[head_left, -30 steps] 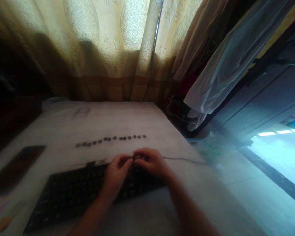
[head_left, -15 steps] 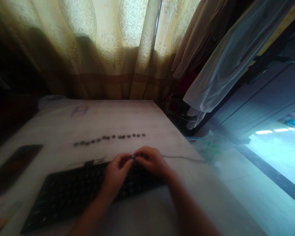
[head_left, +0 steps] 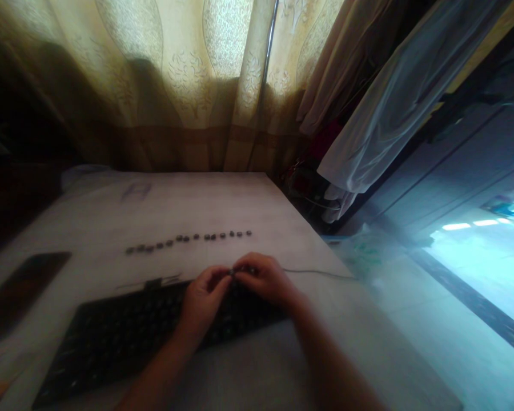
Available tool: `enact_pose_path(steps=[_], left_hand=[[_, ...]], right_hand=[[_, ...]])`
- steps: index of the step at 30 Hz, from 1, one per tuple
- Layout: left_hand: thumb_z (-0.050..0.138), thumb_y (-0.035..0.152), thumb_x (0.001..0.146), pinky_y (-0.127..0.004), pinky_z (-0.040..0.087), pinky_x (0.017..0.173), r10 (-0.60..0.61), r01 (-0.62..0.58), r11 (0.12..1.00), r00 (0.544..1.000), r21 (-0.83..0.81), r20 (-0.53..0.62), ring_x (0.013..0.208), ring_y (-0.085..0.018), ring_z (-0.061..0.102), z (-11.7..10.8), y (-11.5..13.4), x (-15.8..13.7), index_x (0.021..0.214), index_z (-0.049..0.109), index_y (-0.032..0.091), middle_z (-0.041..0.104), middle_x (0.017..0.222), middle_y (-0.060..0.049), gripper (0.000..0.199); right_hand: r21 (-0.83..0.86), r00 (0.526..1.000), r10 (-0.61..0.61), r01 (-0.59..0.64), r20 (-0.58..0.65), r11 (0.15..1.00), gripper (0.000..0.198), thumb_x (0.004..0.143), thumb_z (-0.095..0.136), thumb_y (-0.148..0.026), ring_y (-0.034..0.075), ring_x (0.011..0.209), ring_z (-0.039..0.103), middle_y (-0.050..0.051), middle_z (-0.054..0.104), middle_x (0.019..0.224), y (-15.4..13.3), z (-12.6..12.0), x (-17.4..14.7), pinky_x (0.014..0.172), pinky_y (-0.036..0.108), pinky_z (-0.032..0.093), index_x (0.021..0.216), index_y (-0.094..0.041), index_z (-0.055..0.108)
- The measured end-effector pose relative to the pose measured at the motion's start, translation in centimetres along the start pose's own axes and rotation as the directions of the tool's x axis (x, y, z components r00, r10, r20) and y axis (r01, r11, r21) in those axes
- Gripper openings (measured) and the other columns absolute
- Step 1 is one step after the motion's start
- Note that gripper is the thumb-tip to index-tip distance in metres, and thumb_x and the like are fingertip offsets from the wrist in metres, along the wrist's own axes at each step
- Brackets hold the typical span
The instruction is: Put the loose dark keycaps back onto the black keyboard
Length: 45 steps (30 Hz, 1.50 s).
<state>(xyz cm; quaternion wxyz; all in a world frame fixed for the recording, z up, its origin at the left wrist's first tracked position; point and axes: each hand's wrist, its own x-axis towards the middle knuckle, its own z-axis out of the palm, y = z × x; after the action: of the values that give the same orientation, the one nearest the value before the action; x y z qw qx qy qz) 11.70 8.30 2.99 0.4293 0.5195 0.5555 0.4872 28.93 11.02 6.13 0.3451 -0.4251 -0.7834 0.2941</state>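
Keyboard [head_left: 115, 334], black and long, lay aslant on the pale table [head_left: 223, 200], its right portion partly hidden by two hands. The left hand [head_left: 203, 290] and right hand [head_left: 263, 278] met near its far edge, thumbs and forefingers pinched on a small dark piece [head_left: 232, 273], too blurred to identify. Beyond them, a loose row of dark keycap-like pieces [head_left: 196, 236] stretched across the table, apart from both hands. A thin cable [head_left: 319, 272] ran from behind the right hand toward the table's right edge; a small black block [head_left: 153, 283] sat at the keyboard's far edge, left of the hands. Farther left lay a dark rectangular slab [head_left: 25, 294]. A patterned yellow curtain [head_left: 188, 85] hung behind the table, a white garment [head_left: 368, 131] to its right.
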Motion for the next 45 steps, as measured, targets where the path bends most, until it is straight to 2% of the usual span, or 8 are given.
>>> enact_pose_path(steps=[16,21,24,26,28,30,37,45], left_hand=[[0.062,0.045,0.074,-0.034,0.056,0.075,0.031,-0.033,0.997,0.999,0.076,0.035,0.079,-0.021,0.07,0.2,-0.2,0.1,0.088,0.069,0.022,0.075,0.084,-0.003,0.028],[0.061,0.04,0.076,-0.04,0.053,0.083,0.074,-0.073,0.983,0.997,0.17,0.001,0.085,-0.023,0.069,-0.6,-0.8,0.2,0.096,0.069,0.023,0.074,0.091,-0.005,0.028],[0.059,0.034,0.08,-0.043,0.05,0.088,0.255,-0.259,0.899,0.965,0.354,0.059,0.09,-0.024,0.066,-1.5,-1.1,0.1,0.094,0.071,0.024,0.073,0.093,-0.005,0.021],[0.055,0.032,0.084,-0.043,0.049,0.087,0.398,-0.424,0.751,0.902,0.506,0.166,0.092,-0.024,0.065,-1.9,-1.4,-0.1,0.094,0.072,0.025,0.073,0.096,-0.005,0.021],[0.053,0.03,0.087,-0.044,0.05,0.085,0.456,-0.51,0.616,0.852,0.601,0.256,0.094,-0.025,0.064,-2.1,-1.5,-0.5,0.095,0.072,0.025,0.072,0.099,-0.006,0.022],[0.053,0.03,0.088,-0.044,0.05,0.085,0.46,-0.538,0.542,0.833,0.646,0.308,0.095,-0.025,0.064,-2.1,-1.6,-0.8,0.096,0.073,0.024,0.072,0.102,-0.007,0.022],[0.052,0.029,0.089,-0.045,0.05,0.085,0.446,-0.537,0.528,0.834,0.658,0.323,0.096,-0.026,0.062,-1.9,-2.0,-1.1,0.101,0.072,0.023,0.071,0.104,-0.008,0.024],[0.054,0.027,0.088,-0.046,0.05,0.085,0.429,-0.544,0.5,0.832,0.674,0.353,0.097,-0.027,0.062,-1.8,-2.2,-1.1,0.105,0.071,0.02,0.07,0.105,-0.009,0.025]], right_hand=[[-0.096,0.999,0.023,-0.019,0.044,0.995,0.009,0.081,0.066,-0.016,0.014,0.076,0.064,0.001,0.07,0.084,0.1,-0.1,0.0,0.071,0.025,0.047,0.087,-0.021,0.07],[-0.077,0.997,0.075,-0.075,-0.005,0.994,0.008,0.08,0.067,-0.016,0.015,0.076,0.064,0.001,0.07,0.083,1.3,-0.1,0.0,0.07,0.026,0.047,0.087,-0.02,0.07],[-0.09,0.994,0.107,-0.109,-0.032,0.99,0.008,0.079,0.068,-0.014,0.014,0.076,0.063,0.001,0.068,0.081,2.5,0.1,-0.1,0.07,0.026,0.047,0.085,-0.019,0.071],[-0.114,0.994,0.107,-0.108,-0.017,0.988,0.009,0.078,0.069,-0.012,0.014,0.077,0.062,0.001,0.067,0.081,3.0,0.3,0.0,0.072,0.027,0.047,0.083,-0.02,0.071],[-0.148,0.995,0.098,-0.099,-0.014,0.984,0.009,0.076,0.071,-0.012,0.015,0.081,0.061,0.001,0.065,0.083,3.3,0.6,0.0,0.076,0.028,0.046,0.081,-0.02,0.072],[-0.192,0.996,0.081,-0.085,-0.026,0.978,0.008,0.075,0.073,-0.014,0.017,0.086,0.06,0.003,0.065,0.088,3.5,1.0,0.0,0.08,0.031,0.046,0.08,-0.021,0.073],[-0.259,0.998,0.053,-0.062,-0.04,0.964,0.007,0.075,0.075,-0.02,0.021,0.098,0.059,0.005,0.064,0.1,4.0,2.1,0.0,0.09,0.038,0.043,0.081,-0.023,0.074],[-0.189,0.994,0.05,-0.068,-0.099,0.98,0.009,0.073,0.074,-0.016,0.02,0.094,0.061,0.005,0.066,0.096,5.1,0.5,0.0,0.087,0.035,0.046,0.08,-0.023,0.074]])
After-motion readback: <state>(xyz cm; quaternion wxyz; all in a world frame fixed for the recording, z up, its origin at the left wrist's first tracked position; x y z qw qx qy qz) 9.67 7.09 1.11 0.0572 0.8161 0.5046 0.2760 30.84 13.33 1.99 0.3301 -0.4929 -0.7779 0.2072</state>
